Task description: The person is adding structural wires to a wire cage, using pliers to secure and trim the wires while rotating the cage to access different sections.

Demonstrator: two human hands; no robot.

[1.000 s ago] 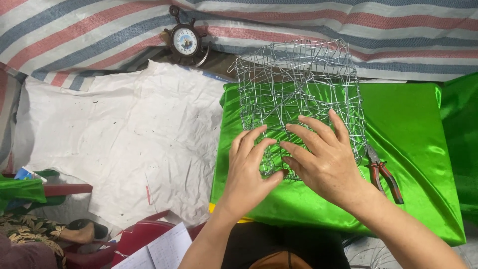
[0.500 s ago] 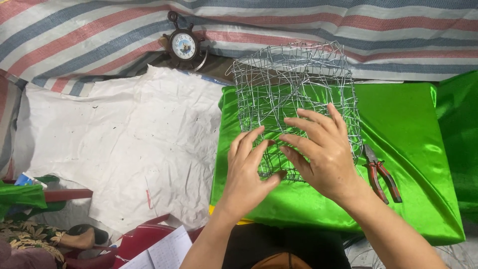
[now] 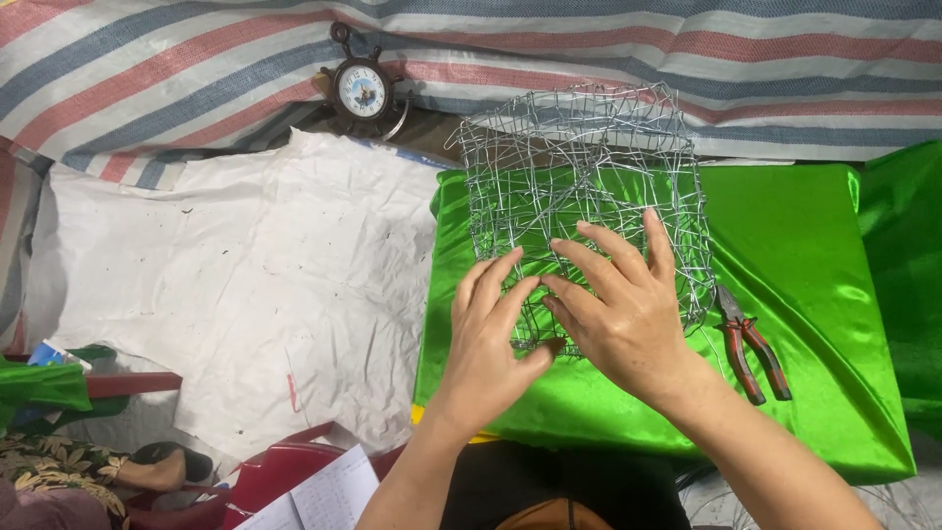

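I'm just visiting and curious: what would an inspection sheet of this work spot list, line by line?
Surface: shiny green satin cloth draped over a raised block, beside a crumpled white sheet.
Job's things: silvery wire mesh cage standing on the green cloth.
Clutter: red-handled pliers lying right of the cage; small round clock with a ship's-wheel frame; papers at the lower edge.
Grips: left hand and right hand both pressed on the cage's near side, fingers in the mesh.
Cables: nothing seen.
Surroundings: striped red, blue and white tarpaulin behind.
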